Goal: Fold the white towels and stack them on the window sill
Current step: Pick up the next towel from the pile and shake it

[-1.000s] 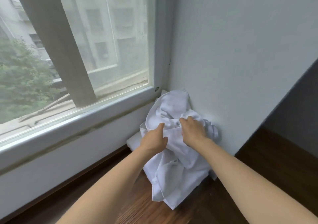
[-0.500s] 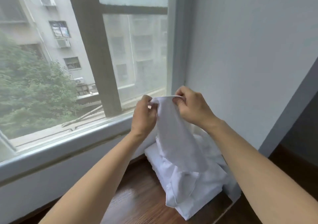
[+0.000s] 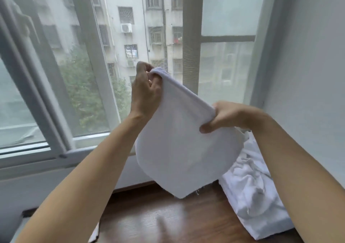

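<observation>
change: I've lifted one white towel (image 3: 179,149) off the pile (image 3: 252,186) and spread its top edge | grip: my left hand (image 3: 145,93) and right hand (image 3: 222,117) each pinch a corner | place: hanging before the window, above the wooden sill (image 3: 168,222) | next: likely first fold

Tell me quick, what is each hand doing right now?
Left hand: closed, pinching the top corner of the towel.
Right hand: closed, gripping the towel's other upper corner.

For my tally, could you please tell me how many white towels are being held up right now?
1: a white cloth towel hangs between both hands before the window. The crumpled white pile at right may hide more.
</observation>
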A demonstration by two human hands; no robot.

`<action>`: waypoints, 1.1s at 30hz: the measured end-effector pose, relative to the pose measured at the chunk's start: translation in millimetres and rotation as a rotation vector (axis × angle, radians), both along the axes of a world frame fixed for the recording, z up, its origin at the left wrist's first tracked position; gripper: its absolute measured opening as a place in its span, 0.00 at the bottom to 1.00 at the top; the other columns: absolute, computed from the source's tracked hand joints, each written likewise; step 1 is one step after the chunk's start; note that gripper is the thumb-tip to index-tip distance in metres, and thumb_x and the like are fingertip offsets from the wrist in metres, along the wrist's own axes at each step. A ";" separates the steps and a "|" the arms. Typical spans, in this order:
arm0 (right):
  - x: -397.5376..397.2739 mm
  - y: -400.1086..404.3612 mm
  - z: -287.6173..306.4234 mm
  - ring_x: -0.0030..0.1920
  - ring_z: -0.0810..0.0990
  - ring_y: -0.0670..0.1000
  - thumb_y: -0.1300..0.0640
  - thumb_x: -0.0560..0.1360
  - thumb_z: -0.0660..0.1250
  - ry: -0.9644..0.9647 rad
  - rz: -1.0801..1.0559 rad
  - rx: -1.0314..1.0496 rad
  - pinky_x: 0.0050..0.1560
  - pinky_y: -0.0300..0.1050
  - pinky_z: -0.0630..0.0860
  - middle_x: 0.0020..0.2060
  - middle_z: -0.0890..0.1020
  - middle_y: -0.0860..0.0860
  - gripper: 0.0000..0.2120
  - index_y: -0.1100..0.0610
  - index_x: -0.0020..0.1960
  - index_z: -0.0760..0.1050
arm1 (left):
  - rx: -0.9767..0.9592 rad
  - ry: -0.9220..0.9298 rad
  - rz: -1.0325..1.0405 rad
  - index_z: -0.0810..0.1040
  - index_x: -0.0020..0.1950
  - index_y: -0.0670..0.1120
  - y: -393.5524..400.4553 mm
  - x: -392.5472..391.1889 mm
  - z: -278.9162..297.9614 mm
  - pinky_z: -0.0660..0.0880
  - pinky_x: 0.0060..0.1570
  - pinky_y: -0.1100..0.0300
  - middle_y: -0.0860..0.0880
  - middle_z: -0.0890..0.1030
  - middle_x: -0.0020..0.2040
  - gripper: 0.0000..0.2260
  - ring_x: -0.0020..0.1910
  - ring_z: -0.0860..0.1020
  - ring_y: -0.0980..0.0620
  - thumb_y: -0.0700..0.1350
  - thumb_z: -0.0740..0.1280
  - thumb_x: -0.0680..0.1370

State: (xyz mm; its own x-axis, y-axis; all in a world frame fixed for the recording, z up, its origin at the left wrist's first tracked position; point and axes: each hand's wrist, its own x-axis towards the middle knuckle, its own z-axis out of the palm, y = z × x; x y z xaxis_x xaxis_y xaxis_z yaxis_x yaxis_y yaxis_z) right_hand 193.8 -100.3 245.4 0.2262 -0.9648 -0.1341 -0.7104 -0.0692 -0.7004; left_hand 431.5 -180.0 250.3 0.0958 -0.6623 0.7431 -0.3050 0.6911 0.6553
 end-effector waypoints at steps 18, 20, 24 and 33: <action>225.7 -0.4 -9.7 0.39 0.81 0.46 0.67 0.68 0.76 -0.369 -0.106 -0.587 0.39 0.38 0.77 0.39 0.84 0.50 0.10 0.57 0.46 0.82 | 0.827 -0.535 0.014 0.72 0.50 0.47 61.5 215.9 -120.4 0.74 0.44 0.54 0.50 0.77 0.46 0.08 0.47 0.77 0.48 0.44 0.67 0.72; 248.5 -1.1 -9.4 0.43 0.82 0.48 0.65 0.67 0.73 -0.175 -0.002 -0.591 0.40 0.38 0.76 0.40 0.84 0.50 0.10 0.55 0.46 0.84 | 0.739 -0.236 -0.250 0.73 0.61 0.50 79.3 199.6 -96.7 0.79 0.51 0.49 0.48 0.82 0.54 0.21 0.55 0.81 0.48 0.42 0.70 0.68; 273.5 0.9 -13.6 0.48 0.82 0.54 0.63 0.71 0.71 0.063 0.068 -0.559 0.39 0.40 0.74 0.46 0.83 0.54 0.10 0.55 0.51 0.81 | 0.486 -0.187 -0.311 0.75 0.60 0.47 91.8 179.6 -57.4 0.80 0.46 0.60 0.48 0.84 0.49 0.22 0.46 0.83 0.54 0.38 0.77 0.69; 211.2 1.8 -61.7 0.62 0.84 0.61 0.61 0.76 0.77 -0.413 0.352 0.134 0.66 0.59 0.79 0.61 0.85 0.61 0.19 0.63 0.65 0.79 | 0.445 -0.111 -0.123 0.80 0.46 0.37 94.0 190.0 -34.0 0.72 0.40 0.55 0.46 0.79 0.39 0.09 0.37 0.76 0.51 0.44 0.74 0.77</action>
